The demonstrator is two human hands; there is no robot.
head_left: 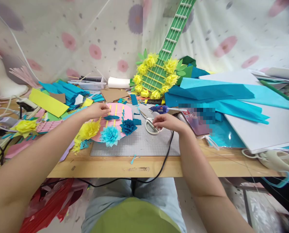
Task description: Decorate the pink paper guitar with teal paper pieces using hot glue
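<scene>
A pink paper instrument body [128,111] with yellow strips lies on the grey cutting mat [144,147]. Yellow [89,130], light blue [110,136] and dark blue [128,127] paper flowers sit along its near edge. Over its upper left part is my left hand [99,110], fingers bent together; whether anything is between them is too small to tell. My right hand [164,122] hovers by the handles of the white scissors [149,125], fingers curled, with their tips partly hidden. A blue glue gun [159,109] lies just beyond it.
A green paper instrument [175,35] ringed with yellow flowers leans at the back. Blue crepe paper [207,94], white board [263,129] and a phone [196,123] are on the right. Paper scraps and a yellow sheet [48,102] crowd the left. A black cable [167,155] hangs over the front edge.
</scene>
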